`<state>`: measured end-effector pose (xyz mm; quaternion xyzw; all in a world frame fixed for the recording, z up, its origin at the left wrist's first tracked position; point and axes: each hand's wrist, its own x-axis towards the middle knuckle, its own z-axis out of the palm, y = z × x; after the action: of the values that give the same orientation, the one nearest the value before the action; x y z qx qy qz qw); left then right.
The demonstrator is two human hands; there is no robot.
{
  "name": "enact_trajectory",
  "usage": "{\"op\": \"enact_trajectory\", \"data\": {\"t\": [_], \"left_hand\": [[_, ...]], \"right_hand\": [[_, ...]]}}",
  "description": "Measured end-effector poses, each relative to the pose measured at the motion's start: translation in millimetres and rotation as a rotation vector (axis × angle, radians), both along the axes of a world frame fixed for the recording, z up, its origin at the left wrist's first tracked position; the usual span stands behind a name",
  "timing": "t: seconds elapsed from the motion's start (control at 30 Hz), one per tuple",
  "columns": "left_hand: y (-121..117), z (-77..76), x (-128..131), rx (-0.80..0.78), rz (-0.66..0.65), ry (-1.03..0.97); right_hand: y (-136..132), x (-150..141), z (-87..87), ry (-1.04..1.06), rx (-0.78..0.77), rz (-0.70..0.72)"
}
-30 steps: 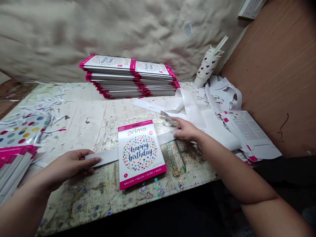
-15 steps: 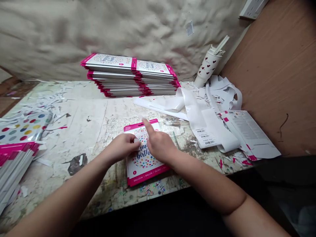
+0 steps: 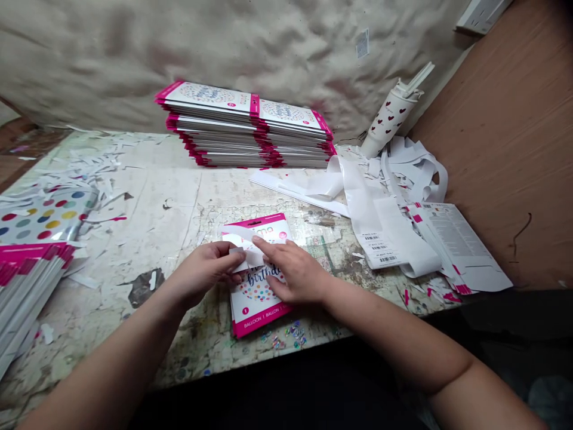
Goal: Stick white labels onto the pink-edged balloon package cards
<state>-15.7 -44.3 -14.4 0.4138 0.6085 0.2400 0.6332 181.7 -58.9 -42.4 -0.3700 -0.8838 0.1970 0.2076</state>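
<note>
A pink-and-white balloon packet (image 3: 264, 316) with "birthday" lettering and coloured dots lies flat in front of me, slightly turned. Over its left edge, my left hand (image 3: 208, 269) pinches a small greyish-white paper piece (image 3: 237, 258) between thumb and fingers. A curved white paper strip (image 3: 242, 232) crosses the upper part of the packet. My right hand (image 3: 298, 272) is over the packet's right side, fingers stretched out and thumb apart, the index fingertip at the white strip. Whether that fingertip carries a sticker I cannot tell. Another packet edge shows beneath the top one.
A tall stack of similar packets (image 3: 250, 140) stands at the back. More packets (image 3: 31, 298) are piled at the left beside paper scraps (image 3: 85, 167). On the right lie a barcode label roll (image 3: 380, 239), printed cards (image 3: 465, 245) and a white heart-patterned tumbler (image 3: 389, 119).
My right index finger has come down from pointing upward, and the fingers have spread over the packet. My left hand has shifted slightly left with the paper piece. The white strip now shows clearly.
</note>
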Motion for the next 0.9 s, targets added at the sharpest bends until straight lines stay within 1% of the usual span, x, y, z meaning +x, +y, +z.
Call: {"op": "enact_trajectory", "data": {"t": [0.1,0.2,0.27,0.33,0.43,0.53,0.7,0.8,0.9], "left_hand": [[0.6,-4.8,2.0,0.024,0.085,-0.022],[6.3,-3.6,-3.6,0.114,0.117,-0.042],[9.9,-0.6,-9.2,0.150,0.102,-0.046],[11.6,0.8,-11.6,0.132,0.075,-0.047],[11.8,-2.7,-5.1,0.091,0.030,0.000],[13.4,-6.5,5.6,0.077,-0.002,0.071],[19.5,-6.4,11.9,0.094,-0.075,0.159],[21.1,-9.2,11.0,0.089,-0.066,0.165],[22.2,-10.7,10.6,0.079,-0.067,0.187]], "right_hand": [[-2.8,8.4,-0.1,-0.046,-0.051,0.047],[-5.1,9.5,-4.4,-0.078,-0.044,0.047],[-5.6,8.1,-6.0,-0.102,-0.034,0.038],[-4.9,6.5,-4.7,-0.134,-0.055,0.054],[-1.9,4.8,-0.5,-0.167,-0.119,0.102],[1.2,3.4,-0.4,-0.174,-0.137,0.118],[0.4,2.0,-12.7,-0.145,-0.093,0.092],[-2.4,2.4,-18.8,-0.082,-0.025,0.074],[-2.9,2.3,-20.3,-0.057,-0.015,0.058]]}}
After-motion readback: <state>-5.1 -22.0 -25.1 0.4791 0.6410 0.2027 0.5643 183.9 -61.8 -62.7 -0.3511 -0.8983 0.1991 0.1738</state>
